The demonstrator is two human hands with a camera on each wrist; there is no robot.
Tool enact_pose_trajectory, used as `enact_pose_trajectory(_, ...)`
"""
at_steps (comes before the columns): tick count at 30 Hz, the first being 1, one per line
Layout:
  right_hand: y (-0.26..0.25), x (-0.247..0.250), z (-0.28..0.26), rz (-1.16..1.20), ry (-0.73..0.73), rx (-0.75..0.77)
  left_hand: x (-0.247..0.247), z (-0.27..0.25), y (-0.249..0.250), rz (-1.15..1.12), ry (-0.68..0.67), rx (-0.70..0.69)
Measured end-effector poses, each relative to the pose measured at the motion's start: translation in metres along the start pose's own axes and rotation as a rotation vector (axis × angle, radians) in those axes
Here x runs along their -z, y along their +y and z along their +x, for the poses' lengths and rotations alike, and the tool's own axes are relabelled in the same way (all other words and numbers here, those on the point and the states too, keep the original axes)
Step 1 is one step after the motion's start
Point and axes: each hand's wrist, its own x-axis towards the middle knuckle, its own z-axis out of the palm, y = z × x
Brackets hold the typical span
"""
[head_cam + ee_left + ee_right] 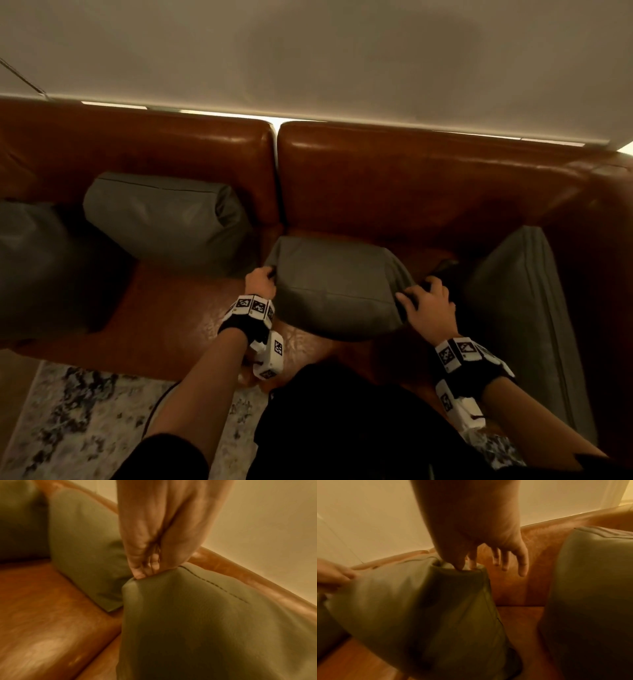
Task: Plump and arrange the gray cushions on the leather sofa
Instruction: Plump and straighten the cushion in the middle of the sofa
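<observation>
The brown sofa has smooth, shiny leather with fine creases on the seat, and its back is made of two padded parts with a narrow gap between them. On the seat of this sofa, just in front of the gap, stands a soft gray cushion of matte, slightly grained cover with a stitched seam along its edge. The left hand holds the cushion's left upper corner; in the left wrist view the fingertips pinch the fabric there. The right hand takes the right upper corner: thumb and forefinger close on a fold of the cover, while the other fingers hang loose and spread beside it. So the cushion lies between both grips, its top edge pulled a little upward.

Against the sofa's back, on the left part, leans a second plump gray cushion, and further left a third dark gray cushion, partly in shadow. At the sofa's right arm stands a flat gray cushion with piped edges. In front of the sofa lies a pale rug with dark mottled pattern.
</observation>
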Motion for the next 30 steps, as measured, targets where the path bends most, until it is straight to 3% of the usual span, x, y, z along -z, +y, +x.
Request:
enact_pose_trajectory(8, -0.048, -0.027, -0.005, -0.080, -0.146, -0.123, -0.007, -0.017, -0.045, 0.147, -0.083, -0.080)
enact_pose_trajectory(10, -0.052, -0.035, -0.002, -0.031, -0.193, -0.084, -0.011, -0.023, -0.055, 0.160, -0.078, -0.124)
enact_pose_trajectory(14, -0.046, -0.040, -0.013, 0.088, -0.138, 0.065, -0.018, -0.028, -0.078, 0.145, 0.039, -0.190)
enact_pose_trajectory(17, -0.023, -0.019, -0.018, 0.150, 0.023, 0.107, -0.014, -0.033, -0.079, 0.061, 0.103, -0.143)
enact_pose_trajectory(19, -0.002, 0.005, -0.012, 0.207, 0.154, 0.157, -0.005, -0.039, -0.072, -0.150, 0.275, -0.053)
enact_pose_trajectory(21, 0.010, 0.034, -0.008, 0.302, 0.151, 0.122, 0.004, -0.049, -0.062, -0.413, 0.417, -0.004)
enact_pose_trajectory(23, 0.016, 0.051, -0.004, 0.340, 0.124, 0.036, 0.004, -0.058, -0.051, -0.726, 0.319, 0.016)
enact_pose_trajectory(25, 0.021, 0.050, 0.000, 0.343, 0.131, -0.053, -0.002, -0.064, -0.041, -1.056, 0.047, 0.089)
enact_pose_trajectory(26, 0.023, 0.046, 0.002, 0.337, 0.142, -0.089, -0.002, -0.065, -0.036, -1.086, -0.062, 0.142)
enact_pose_trajectory(28, 0.024, 0.030, 0.004, 0.314, 0.170, -0.124, 0.001, -0.062, -0.028, -0.857, -0.163, 0.221)
enact_pose_trajectory(30, 0.022, 0.016, 0.002, 0.310, 0.179, -0.137, 0.006, -0.053, -0.021, -0.472, -0.049, 0.156)
